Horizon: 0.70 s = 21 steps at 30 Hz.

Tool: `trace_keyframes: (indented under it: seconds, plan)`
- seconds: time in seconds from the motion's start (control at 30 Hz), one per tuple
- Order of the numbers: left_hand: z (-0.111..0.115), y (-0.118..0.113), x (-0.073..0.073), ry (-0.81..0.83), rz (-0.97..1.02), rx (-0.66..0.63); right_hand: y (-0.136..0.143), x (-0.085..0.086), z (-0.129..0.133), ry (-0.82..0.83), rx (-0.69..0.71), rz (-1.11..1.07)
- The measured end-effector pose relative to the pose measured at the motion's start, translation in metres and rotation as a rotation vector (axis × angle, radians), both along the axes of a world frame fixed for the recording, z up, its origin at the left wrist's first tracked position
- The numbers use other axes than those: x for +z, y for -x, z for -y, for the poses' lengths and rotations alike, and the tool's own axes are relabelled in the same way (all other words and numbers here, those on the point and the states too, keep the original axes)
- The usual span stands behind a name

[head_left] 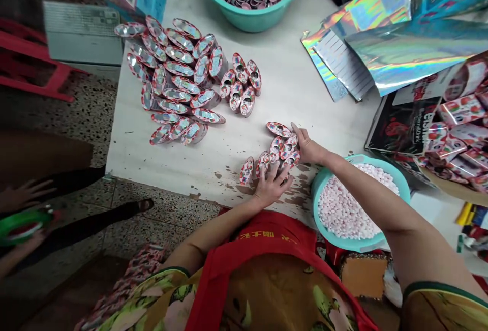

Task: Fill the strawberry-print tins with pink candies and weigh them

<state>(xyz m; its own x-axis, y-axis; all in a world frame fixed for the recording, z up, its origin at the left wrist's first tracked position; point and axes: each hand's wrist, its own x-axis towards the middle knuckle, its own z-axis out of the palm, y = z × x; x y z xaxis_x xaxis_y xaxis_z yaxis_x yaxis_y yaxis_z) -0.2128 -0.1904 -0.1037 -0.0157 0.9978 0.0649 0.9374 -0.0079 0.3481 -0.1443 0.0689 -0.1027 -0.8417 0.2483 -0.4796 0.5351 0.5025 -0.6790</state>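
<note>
Small oval containers, printed red and white with a hole in the top, stand in a loose cluster near the table's front edge. My left hand rests at the near side of this cluster, its fingers spread and touching the nearest containers. At the cluster's right side is my right hand, fingers stretched along the containers; the tips lie close to a container set apart at the back. Parts of the containers are hidden behind my fingers. Another small group of the same containers stands further back.
Many containers with shiny oval tops stand at left. A teal basin of round metal-rimmed caps is at the back; another basin holds small white pieces on the right. Holographic sheets and a black box lie right. Another person's hand shows left.
</note>
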Motion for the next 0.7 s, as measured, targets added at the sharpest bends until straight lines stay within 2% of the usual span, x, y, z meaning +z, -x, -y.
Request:
trace_keyframes:
  seconds: [0.13,0.23,0.37,0.5,0.6,0.7]
  plan:
    - [0.01,0.025,0.01,0.237,0.094,0.138,0.022,-0.005,0.002,0.067,-0.023,-0.113]
    - [0.02,0.038,0.019,0.341,0.162,0.189,0.033,-0.008,0.008,0.082,-0.031,-0.162]
    - [0.021,0.043,0.023,0.349,0.127,0.314,0.034,-0.011,0.015,0.07,-0.007,-0.247]
    - [0.013,0.059,0.028,0.335,0.07,0.375,0.038,-0.014,0.022,0.076,-0.073,-0.268]
    - [0.005,0.082,0.031,0.321,0.027,0.396,0.06,-0.015,0.023,0.089,-0.135,-0.269]
    - [-0.006,0.108,0.029,0.28,-0.038,0.474,0.095,-0.012,0.021,0.11,-0.188,-0.254]
